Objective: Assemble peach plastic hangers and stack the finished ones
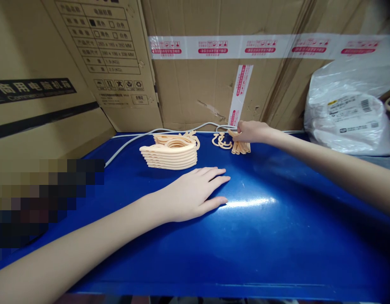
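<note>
My left hand (pixel 195 192) lies flat and open on the blue table (pixel 261 236), fingers stretched out, just in front of a neat stack of peach plastic hangers (pixel 171 153). My right hand (pixel 250 131) reaches to the far edge of the table and rests on a second, smaller pile of peach hangers (pixel 236 145), its fingers curled onto them. Hooks of that pile stick out to the left of the hand.
Large cardboard boxes (pixel 214 84) wall off the back and left. A white cable (pixel 134 141) runs along the table's far edge. A white plastic bag with labels (pixel 350 114) sits at the back right. A blurred dark patch covers the left.
</note>
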Available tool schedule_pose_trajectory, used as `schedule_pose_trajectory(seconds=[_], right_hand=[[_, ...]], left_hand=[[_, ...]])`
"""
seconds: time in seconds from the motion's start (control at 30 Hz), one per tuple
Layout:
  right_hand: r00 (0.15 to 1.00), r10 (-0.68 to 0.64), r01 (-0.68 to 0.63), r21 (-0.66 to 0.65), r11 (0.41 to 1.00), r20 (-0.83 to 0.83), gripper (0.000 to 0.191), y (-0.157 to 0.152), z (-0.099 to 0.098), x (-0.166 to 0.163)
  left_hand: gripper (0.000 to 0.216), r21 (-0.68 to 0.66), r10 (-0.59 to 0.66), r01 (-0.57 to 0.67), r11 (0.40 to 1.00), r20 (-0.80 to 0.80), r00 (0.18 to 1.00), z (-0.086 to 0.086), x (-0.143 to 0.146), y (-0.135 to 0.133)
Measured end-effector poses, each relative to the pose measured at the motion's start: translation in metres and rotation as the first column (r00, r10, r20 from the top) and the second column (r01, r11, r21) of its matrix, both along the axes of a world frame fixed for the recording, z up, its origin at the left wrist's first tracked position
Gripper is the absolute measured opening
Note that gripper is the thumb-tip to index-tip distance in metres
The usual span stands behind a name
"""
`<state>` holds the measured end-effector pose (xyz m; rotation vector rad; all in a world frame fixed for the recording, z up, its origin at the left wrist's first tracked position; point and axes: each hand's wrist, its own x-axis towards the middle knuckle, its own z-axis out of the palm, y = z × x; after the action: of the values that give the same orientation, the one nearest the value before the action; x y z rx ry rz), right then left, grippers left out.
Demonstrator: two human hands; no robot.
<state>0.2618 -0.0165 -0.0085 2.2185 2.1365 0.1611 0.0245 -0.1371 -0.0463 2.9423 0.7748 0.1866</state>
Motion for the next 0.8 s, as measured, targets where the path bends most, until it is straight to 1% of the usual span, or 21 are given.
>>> schedule_pose_trajectory(seconds=[0.13,0.23,0.3,0.33,0.4,0.47,0.57,0.67,0.73,0.8], right_hand=[[1.000,0.023,-0.023,0.004,1.000,-0.021,0.047,-0.001,0.004,0.002],[0.998,0.047,-0.046,0.027,0.999,-0.029,0.050,-0.008,0.009,0.006],[0.994,0.100,-0.098,0.048,0.994,-0.034,0.046,-0.020,0.012,0.009],[0.984,0.174,-0.172,0.063,0.983,-0.040,0.043,-0.029,0.012,0.010],[0.951,0.300,-0.294,0.083,0.952,-0.075,0.037,-0.051,0.012,0.010],[0.906,0.406,-0.401,0.061,0.914,-0.123,0.030,-0.077,0.008,0.009],[0.847,0.505,-0.509,0.019,0.860,-0.167,0.024,-0.115,0.000,0.002],[0.800,0.563,-0.573,0.015,0.820,-0.209,0.015,-0.141,-0.010,-0.004],[0.764,0.621,-0.622,0.055,0.781,-0.177,0.011,-0.149,-0.016,-0.007],[0.722,0.678,-0.669,0.114,0.735,-0.137,0.009,-0.151,-0.022,-0.006]], left_hand=[[0.053,0.006,-0.005,0.005,1.000,0.008,1.000,-0.001,-0.001,0.000],[0.052,0.023,-0.019,0.019,1.000,0.022,1.000,-0.002,-0.001,0.001],[0.050,0.045,-0.033,0.030,0.999,0.053,0.998,-0.002,-0.001,0.002],[0.048,0.063,-0.037,0.032,0.997,0.078,0.996,-0.001,-0.001,0.002],[0.045,0.110,-0.024,0.008,0.994,0.142,0.990,0.000,-0.001,0.002],[0.043,0.153,0.007,-0.041,0.987,0.218,0.976,0.003,-0.001,0.002],[0.039,0.154,0.052,-0.104,0.983,0.307,0.950,0.005,0.000,0.002],[0.029,0.098,0.093,-0.126,0.987,0.289,0.953,0.003,0.002,0.002],[0.026,0.070,0.096,-0.116,0.991,0.247,0.964,0.001,0.003,0.002],[0.024,0.046,0.093,-0.106,0.993,0.221,0.971,0.000,0.004,0.002]])
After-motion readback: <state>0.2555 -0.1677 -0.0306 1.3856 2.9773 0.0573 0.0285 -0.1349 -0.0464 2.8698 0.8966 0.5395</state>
